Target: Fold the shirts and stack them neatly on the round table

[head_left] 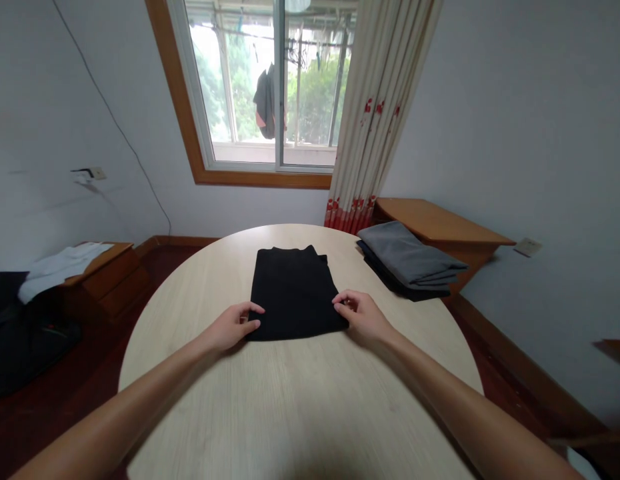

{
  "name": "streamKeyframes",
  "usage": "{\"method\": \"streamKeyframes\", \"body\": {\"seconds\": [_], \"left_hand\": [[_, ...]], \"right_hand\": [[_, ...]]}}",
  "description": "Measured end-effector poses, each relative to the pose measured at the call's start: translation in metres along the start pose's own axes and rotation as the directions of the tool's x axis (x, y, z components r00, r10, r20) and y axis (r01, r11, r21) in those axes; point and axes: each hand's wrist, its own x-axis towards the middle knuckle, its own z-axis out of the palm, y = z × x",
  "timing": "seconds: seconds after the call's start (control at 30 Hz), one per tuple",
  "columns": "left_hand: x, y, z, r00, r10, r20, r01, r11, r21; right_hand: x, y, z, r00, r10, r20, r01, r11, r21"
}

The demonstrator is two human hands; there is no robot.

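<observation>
A folded black garment (294, 293) lies flat on the round, light wood table (290, 407). Its far edge is uneven, with several layers showing; its exact kind is hidden by the folding. My left hand (236, 325) grips the near left edge, thumb on top and fingers curled at the side. At the right edge, my right hand (360, 313) pinches the cloth between thumb and fingers. To the right, near the table's rim, sits a stack of folded clothes (410, 257), grey on top and black below.
Behind the stack stands a brown wooden desk (440, 223). A floral curtain (375, 113) hangs beside the window (275, 87). On the left, a low wooden cabinet (107, 277) carries white cloth (65, 267), and a dark bag-like heap (30, 340) rests near it.
</observation>
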Motion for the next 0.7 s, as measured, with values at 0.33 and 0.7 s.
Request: {"method": "streamKeyframes", "body": {"seconds": [0.33,0.7], "left_hand": [[-0.030,0.027,-0.035,0.699,-0.290,0.654,0.324,0.943,0.072],[0.088,0.005,-0.008,0.990,-0.062,-0.129,0.028,0.968,-0.250]], "right_hand": [[-0.030,-0.029,-0.053,0.504,0.373,0.779,-0.414,0.896,-0.161],[0.060,0.007,0.010,0.978,0.209,0.023,-0.209,0.960,0.186]]}}
